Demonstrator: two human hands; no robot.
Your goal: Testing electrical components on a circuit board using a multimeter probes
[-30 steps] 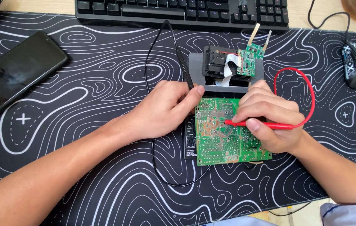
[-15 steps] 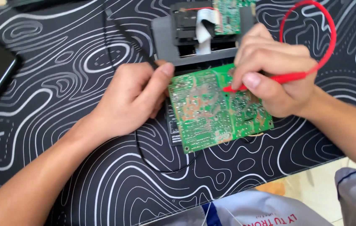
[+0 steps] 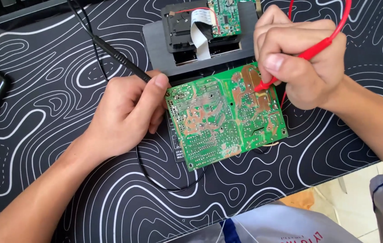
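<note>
Probing circuit board [image 3: 225, 119] (red probe [image 3: 290, 63], black probe [image 3: 121, 60])

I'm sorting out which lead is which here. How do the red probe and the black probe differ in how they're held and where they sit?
The red probe sits in the right hand, its tip down on the green circuit board. The black probe sits in the left hand at the board's left edge, and its tip is hidden by the fingers. The red probe's cable loops up to the right, while the black probe's cable runs up to the left. Both are pinched like pens.
</note>
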